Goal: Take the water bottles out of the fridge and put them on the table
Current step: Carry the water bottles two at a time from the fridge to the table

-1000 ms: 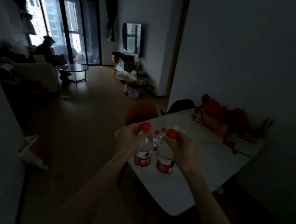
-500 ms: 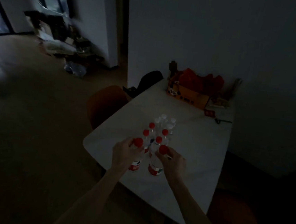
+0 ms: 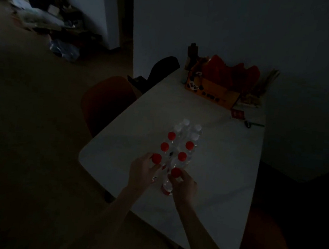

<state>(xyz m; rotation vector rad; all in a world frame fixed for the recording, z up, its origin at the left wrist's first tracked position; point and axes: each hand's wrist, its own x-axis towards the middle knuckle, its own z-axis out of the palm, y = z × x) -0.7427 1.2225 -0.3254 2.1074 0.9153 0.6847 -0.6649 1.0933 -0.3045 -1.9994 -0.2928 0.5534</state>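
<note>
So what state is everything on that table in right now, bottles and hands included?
left hand: gripping a red-capped bottle, upright at the near end of the left row
right hand: gripping a second red-capped bottle, upright on the table
other red-capped bottles: four, upright, capped
white-capped bottles: four, upright, farthest
orange box: open-topped, red items inside

Both bare forearms reach forward, close together. The left hand (image 3: 143, 171) and right hand (image 3: 185, 185) each have fingers curled in a grip.
</note>
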